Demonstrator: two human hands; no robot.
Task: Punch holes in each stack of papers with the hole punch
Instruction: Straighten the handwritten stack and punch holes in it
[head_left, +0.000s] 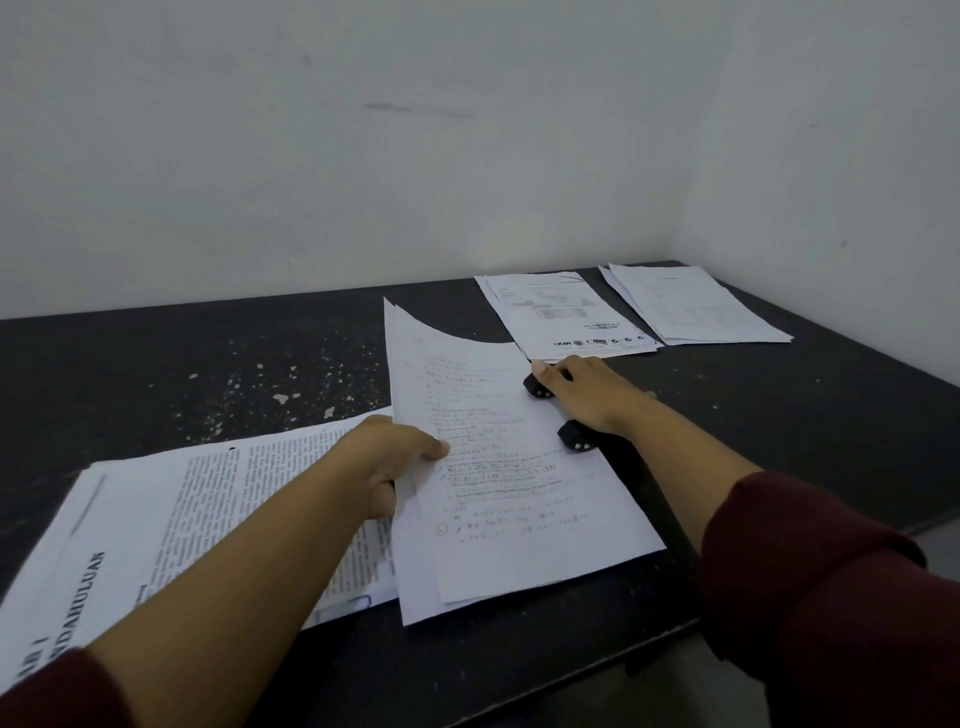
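Dark desk (208, 353): stack (519, 493) rt edge prob. in punch (571, 436), corner curled.

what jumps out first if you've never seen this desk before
Two bare forearms reach in over a dark table. The left hand pinches the near-left edge of a central stack of papers, while the right hand presses on a black hole punch at the stack's right edge. More paper piles lie around: a printed one at near left, two at far right.

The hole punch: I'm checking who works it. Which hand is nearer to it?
Right. The right hand rests on top of the hole punch; the left hand grips the paper stack at its opposite edge.
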